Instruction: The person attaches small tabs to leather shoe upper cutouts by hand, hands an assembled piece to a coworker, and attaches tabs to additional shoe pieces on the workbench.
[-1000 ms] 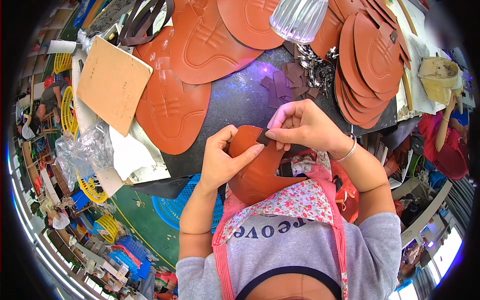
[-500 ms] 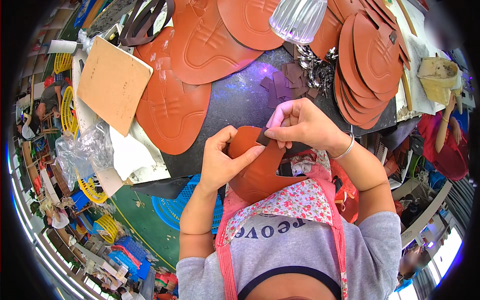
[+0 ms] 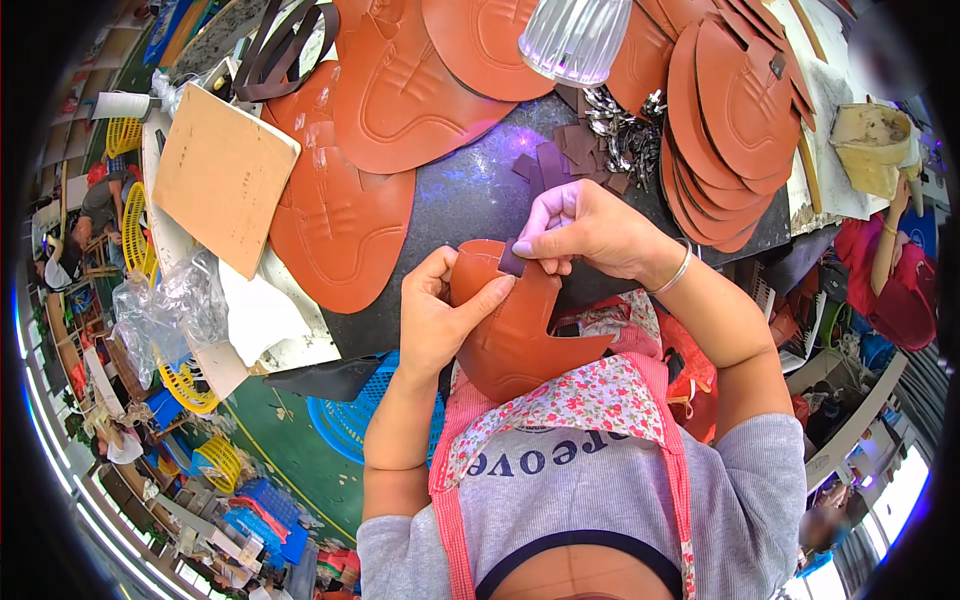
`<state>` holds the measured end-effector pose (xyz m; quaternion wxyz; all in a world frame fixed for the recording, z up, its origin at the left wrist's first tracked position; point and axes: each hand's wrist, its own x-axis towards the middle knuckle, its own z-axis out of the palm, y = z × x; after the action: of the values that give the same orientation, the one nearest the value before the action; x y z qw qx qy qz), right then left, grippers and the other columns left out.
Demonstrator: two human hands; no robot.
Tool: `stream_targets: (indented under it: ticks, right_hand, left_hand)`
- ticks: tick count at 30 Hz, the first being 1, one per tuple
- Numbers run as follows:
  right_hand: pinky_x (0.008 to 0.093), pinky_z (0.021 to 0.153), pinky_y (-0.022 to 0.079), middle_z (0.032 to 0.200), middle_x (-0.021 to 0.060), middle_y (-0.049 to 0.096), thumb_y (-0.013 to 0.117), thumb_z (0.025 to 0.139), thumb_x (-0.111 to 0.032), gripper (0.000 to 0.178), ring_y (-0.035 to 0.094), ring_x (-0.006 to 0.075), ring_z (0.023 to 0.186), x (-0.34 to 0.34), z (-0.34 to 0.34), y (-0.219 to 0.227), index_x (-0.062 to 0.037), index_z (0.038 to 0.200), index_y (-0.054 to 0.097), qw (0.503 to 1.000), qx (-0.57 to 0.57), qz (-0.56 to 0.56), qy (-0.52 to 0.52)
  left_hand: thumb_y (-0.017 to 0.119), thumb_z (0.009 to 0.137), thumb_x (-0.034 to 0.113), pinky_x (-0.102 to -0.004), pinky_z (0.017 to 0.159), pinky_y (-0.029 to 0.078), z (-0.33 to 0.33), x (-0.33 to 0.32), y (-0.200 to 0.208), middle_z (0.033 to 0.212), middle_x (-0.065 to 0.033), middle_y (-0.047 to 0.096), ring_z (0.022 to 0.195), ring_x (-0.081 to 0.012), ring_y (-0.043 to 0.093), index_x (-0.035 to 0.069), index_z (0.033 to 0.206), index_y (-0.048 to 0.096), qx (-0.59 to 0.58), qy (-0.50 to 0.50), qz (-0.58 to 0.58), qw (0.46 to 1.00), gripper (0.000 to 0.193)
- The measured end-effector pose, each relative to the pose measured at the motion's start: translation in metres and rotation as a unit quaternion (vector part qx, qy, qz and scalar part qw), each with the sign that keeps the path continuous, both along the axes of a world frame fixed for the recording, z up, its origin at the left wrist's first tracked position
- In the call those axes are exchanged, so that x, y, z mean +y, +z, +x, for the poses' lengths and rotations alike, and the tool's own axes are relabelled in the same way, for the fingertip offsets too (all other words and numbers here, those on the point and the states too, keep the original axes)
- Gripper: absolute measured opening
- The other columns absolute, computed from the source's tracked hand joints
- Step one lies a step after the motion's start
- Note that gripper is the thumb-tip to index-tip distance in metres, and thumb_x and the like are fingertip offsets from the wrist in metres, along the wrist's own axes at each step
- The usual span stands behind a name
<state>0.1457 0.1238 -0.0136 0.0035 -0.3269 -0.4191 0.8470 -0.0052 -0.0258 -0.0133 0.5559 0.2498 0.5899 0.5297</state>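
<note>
My left hand (image 3: 438,312) grips a brown leather shoe upper piece (image 3: 505,345) near its top edge, thumb lying on the front face. Between the thumb and fingers of my right hand (image 3: 596,236) is a small dark tab (image 3: 511,263), placed against the cut edge of that leather piece. The piece is curved and has a notch on its right side; its lower part rests against my floral apron (image 3: 560,400). Beyond my right hand, more dark tabs (image 3: 580,145) lie loose on the black work surface (image 3: 450,215), beside a heap of small shiny metal parts (image 3: 625,130).
Flat brown leather pieces (image 3: 335,235) cover the table's left and back, and a stack (image 3: 735,120) stands at right. A clear ribbed lamp (image 3: 577,40) hangs overhead. At left are a tan board (image 3: 226,180) and plastic bags (image 3: 175,310); a blue basket (image 3: 350,425) sits below.
My right hand has shifted slightly left and up, bringing the tab closer to my left thumb. The leather piece has bent a little, and the view has shifted slightly.
</note>
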Motion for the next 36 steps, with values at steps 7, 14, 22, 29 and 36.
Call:
stream_targets:
  ticks: [7,14,22,29,36]
  right_hand:
    - [0.0177,0.046,0.039,0.07,0.0032,0.061,0.07,0.076,-0.001,0.022,0.054,0.0059,0.054,0.002,0.003,-0.004,-0.0042,0.087,0.051,0.996,0.037,-0.062,-0.045]
    - [0.016,0.049,0.038,0.075,-0.0002,0.061,0.074,0.073,-0.004,0.03,0.054,0.0042,0.062,0.007,0.006,-0.003,-0.0073,0.092,0.051,0.997,0.062,-0.023,-0.028]
    - [0.0344,0.069,0.042,0.073,0.0062,0.054,0.057,0.067,-0.011,0.005,0.05,0.0236,0.083,0.064,0.025,0.016,-0.0065,0.069,0.057,0.462,-0.233,0.856,-0.002]
    - [0.0376,0.085,0.039,0.082,0.0076,0.06,0.053,0.071,-0.01,0.009,0.052,0.0243,0.097,0.067,0.038,0.0,-0.0034,0.074,0.06,0.391,-0.271,0.879,0.031]
    - [0.0415,0.085,0.038,0.088,0.0085,0.059,0.056,0.074,-0.008,0.012,0.052,0.0251,0.1,0.057,0.033,-0.003,-0.003,0.085,0.057,0.427,-0.185,0.883,-0.055]
  left_hand:
    - [0.074,0.075,0.003,-0.0204,0.062,0.048,0.006,0.008,0.005,0.078,-0.0039,0.065,0.07,-0.006,0.059,0.003,0.081,0.056,-0.014,0.017,0.009,1.0,0.018]
    - [0.073,0.075,0.007,-0.0235,0.064,0.048,0.001,0.019,0.013,0.081,-0.0043,0.066,0.072,-0.0078,0.059,-0.002,0.095,0.065,0.061,-0.07,-0.018,0.996,0.024]
    - [0.073,0.075,0.014,-0.0298,0.061,0.046,0.001,0.03,-0.013,0.076,-0.013,0.065,0.065,-0.017,0.06,0.0,0.088,0.068,0.326,0.107,0.017,0.939,0.02]
    - [0.07,0.077,0.027,-0.0454,0.058,0.038,0.005,0.04,-0.011,0.065,-0.0178,0.055,0.064,-0.036,0.053,0.0,0.071,0.055,0.488,0.075,0.025,0.869,0.032]
    - [0.072,0.074,0.022,-0.0384,0.075,0.04,0.009,0.017,-0.004,0.079,-0.0103,0.061,0.078,-0.0283,0.056,0.005,0.091,0.067,0.544,0.103,0.102,0.827,0.025]
